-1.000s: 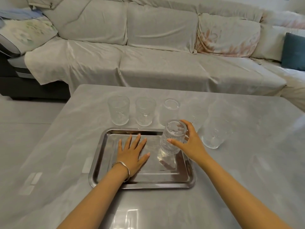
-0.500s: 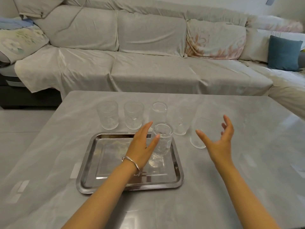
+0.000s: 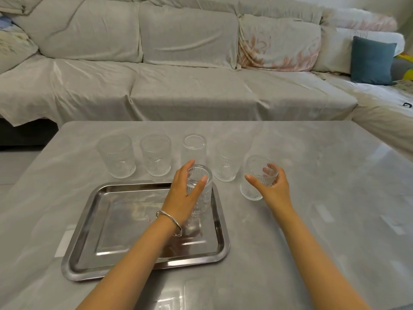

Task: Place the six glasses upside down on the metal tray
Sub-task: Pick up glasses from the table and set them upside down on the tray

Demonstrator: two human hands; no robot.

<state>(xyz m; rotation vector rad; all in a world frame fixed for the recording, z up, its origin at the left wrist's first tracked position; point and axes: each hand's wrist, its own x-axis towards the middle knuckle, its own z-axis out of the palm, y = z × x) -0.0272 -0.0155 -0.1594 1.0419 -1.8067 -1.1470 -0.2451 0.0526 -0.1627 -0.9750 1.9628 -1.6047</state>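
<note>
Counting it up, you've got one glass (image 3: 199,193) upside down on the metal tray (image 3: 93,260) — left hand (image 3: 183,198) wrapped around it. Right hand (image 3: 271,189) closing on the next glass (image 3: 253,186) (on the table); four wait behind (image 3: 116,156).

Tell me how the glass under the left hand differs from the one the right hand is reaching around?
The glass on the tray stands on the metal tray, base up; the glass at the right hand stands on the table, mouth up. The left hand wraps the first; the right hand curls around the second. Both are clear and ribbed.
</note>
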